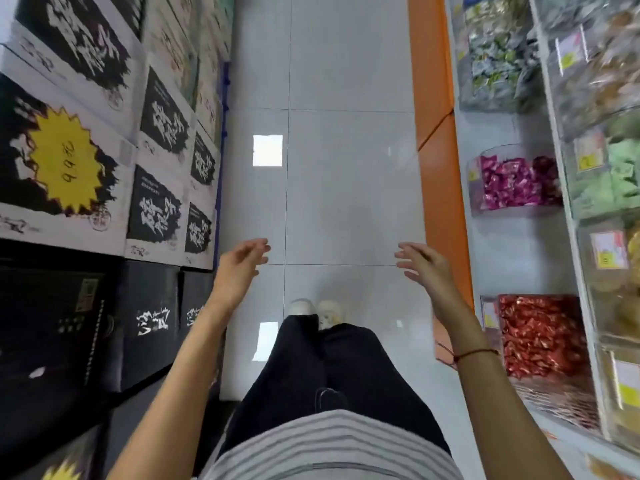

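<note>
Both hands hang in the air over the tiled floor of a shop aisle, and neither holds anything. The left hand has its fingers loosely spread and slightly bent, palm turned inward; it is just beside the bottom corner of the stack of white-and-black boxes along the aisle's left edge, not touching them. Below those stand plain black boxes, and 1 upper box carries a yellow star sticker.

The right hand is spread wide too, fingers pointing toward the left hand, with a red string at the wrist. It hovers near the orange base of the shelves on the right edge – apart from it. On those shelves sit a tub of pink sweets and a tub of red sweets.

Between the arms show dark trousers and 2 pale shoes.
</note>
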`<state>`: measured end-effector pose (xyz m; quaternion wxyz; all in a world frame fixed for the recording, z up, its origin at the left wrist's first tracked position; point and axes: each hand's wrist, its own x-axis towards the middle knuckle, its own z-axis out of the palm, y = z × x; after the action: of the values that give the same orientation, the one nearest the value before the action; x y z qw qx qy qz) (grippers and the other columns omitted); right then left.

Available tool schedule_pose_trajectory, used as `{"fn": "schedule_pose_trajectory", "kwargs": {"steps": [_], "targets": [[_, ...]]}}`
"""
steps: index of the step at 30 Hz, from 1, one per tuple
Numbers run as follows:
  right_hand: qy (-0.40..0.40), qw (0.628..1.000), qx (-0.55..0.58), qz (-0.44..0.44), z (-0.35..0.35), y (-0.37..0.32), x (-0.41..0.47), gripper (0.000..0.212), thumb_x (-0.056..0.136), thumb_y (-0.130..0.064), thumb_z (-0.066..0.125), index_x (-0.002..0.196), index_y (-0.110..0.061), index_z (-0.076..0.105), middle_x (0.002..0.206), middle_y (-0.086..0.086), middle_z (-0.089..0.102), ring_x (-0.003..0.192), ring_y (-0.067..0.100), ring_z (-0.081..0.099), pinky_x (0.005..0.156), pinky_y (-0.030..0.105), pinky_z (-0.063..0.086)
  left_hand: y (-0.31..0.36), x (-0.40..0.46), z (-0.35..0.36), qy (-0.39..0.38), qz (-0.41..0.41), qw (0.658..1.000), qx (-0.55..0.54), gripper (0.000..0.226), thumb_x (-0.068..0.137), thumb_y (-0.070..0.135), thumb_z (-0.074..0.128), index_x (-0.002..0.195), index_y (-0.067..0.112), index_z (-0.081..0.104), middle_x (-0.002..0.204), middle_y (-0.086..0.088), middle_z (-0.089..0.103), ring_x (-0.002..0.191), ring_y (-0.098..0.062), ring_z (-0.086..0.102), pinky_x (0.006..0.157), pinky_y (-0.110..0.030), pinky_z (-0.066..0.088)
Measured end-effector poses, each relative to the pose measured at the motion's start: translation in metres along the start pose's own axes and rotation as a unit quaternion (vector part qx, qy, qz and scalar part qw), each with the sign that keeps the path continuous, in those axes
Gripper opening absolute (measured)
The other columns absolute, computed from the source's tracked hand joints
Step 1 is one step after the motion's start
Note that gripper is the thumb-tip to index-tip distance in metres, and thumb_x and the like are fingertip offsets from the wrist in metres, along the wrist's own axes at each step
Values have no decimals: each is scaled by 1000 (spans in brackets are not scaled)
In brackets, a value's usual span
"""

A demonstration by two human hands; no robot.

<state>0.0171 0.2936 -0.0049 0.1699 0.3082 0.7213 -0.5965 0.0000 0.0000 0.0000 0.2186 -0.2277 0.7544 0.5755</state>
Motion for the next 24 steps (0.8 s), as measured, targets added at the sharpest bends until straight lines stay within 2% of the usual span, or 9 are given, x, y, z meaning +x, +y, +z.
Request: {"fn": "schedule_pose_trajectory", "kwargs": {"steps": [4,9,13,17,24], "targets": [[2,1000,-17,0,-2,-12,23,17,96,-21,52,107,-17,63,99,2,66,88,14,63,86,30,49,-3,10,-2,27,-15,999,-16,26,98,21,48,121,12,58,112,0,62,101,-18,60,92,-34,46],[-11,1000,-26,-14,15,-57,79,13,95,-18,53,101,-20,64,94,-1,67,86,14,64,84,28,50,-5,35,-19,82,-50,994,-50,21,96,20,52,115,15,61,109,-1,64,96,-15,62,75,-22,45],[-16,999,-44,-15,29,-86,125,15,95,-18,53,105,-17,64,96,3,67,86,16,64,84,29,50,9,70,-30,105,-67,990,-58,21,96,20,52,114,15,61,108,-1,64,91,-11,60,80,-26,44],[-8,999,-50,-7,45,-115,164,17,95,-17,52,106,-15,64,98,5,67,88,18,64,83,30,50,41,124,-37,99,-70,990,-71,23,96,18,50,117,13,58,112,-2,61,97,-13,59,85,-29,42],[28,999,-23,15,55,-174,231,17,96,-18,51,107,-17,64,99,4,67,91,19,64,87,32,52,134,243,-48,67,-44,995,-58,28,98,20,48,122,10,56,113,-1,61,102,-16,58,83,-27,42]]}}
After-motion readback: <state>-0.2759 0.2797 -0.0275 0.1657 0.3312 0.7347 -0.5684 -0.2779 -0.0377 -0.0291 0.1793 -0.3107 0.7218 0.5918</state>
